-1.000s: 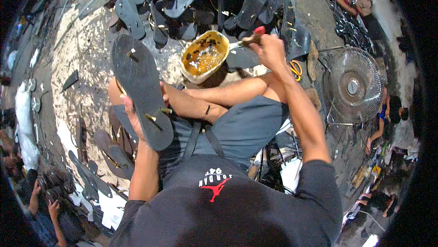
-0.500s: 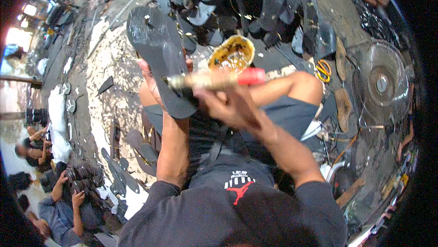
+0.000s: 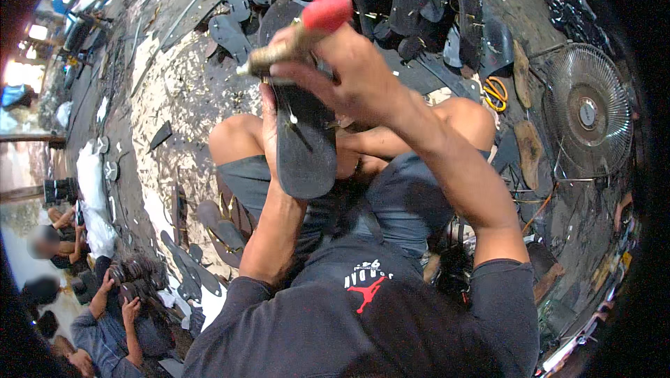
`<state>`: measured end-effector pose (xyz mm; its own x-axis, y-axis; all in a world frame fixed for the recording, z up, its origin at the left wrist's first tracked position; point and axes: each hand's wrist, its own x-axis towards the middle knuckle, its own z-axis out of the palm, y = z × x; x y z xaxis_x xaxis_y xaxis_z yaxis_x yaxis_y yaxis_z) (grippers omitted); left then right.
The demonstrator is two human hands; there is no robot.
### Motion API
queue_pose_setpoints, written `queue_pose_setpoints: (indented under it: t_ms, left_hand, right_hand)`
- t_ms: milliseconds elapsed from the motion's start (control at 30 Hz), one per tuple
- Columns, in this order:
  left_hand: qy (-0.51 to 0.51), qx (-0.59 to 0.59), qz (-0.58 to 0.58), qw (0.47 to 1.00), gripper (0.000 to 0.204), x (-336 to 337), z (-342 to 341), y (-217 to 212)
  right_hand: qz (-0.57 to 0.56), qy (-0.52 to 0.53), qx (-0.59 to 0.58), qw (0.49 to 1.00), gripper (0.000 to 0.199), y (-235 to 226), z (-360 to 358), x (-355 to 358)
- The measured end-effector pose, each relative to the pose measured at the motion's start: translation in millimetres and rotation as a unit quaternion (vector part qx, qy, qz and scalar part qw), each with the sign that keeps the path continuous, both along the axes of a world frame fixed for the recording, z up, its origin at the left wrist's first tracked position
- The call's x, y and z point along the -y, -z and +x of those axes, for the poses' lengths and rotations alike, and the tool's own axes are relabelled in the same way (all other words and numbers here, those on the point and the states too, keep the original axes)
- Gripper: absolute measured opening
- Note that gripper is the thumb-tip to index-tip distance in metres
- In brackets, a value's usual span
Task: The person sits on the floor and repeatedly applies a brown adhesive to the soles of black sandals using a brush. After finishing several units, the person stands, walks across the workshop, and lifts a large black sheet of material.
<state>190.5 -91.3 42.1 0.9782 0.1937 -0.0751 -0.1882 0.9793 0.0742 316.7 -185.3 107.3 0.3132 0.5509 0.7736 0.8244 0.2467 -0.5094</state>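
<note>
Person seated on the floor (image 3: 174, 92), knees drawn up, both arms raised in front of the chest.

Right hand (image 3: 349, 74) clenched around a brush (image 3: 300, 36) with a red handle end; the bristle end points to the person's left and sits on the upper edge of a dark sandal sole (image 3: 303, 141).

Left hand (image 3: 271, 127) grips that sole from behind, along its left edge, and holds it upright between the knees, flat face toward the person. Only part of this hand shows past the sole. A thin pale streak lies on the face of the sole, just below the brush.

Floor is rough, pale and speckled with scraps. At its far edge, a heap of dark soles (image 3: 419, 8) lies piled together. More soles (image 3: 209, 224) lie beside the left thigh, near the floor's left side.

A round wire-guarded fan (image 3: 586, 113) stands at the right side. Orange-handled scissors (image 3: 495, 92) lie between the fan and the right knee.

Other people (image 3: 118, 308) sit at the lower left corner, well apart; one has both arms raised.
</note>
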Motion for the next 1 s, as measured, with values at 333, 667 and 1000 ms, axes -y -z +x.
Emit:
queue_pose_setpoints:
  t_ms: [333,667,1000]
  left_hand:
    - [-0.041,-0.028,0.15,0.988,0.066,-21.4,-4.8,-11.3]
    - [-0.008,-0.034,0.214,0.976,0.069,-36.4,-1.9,-7.5]
    - [0.052,-0.066,0.252,0.964,0.058,-11.0,130.2,13.5]
  right_hand:
    - [0.004,0.037,-0.033,0.999,0.026,24.2,-10.1,21.0]
    - [0.018,0.017,-0.113,0.993,0.022,39.8,-15.9,16.5]
    - [0.096,0.165,-0.432,0.882,0.029,8.1,-32.6,148.1]
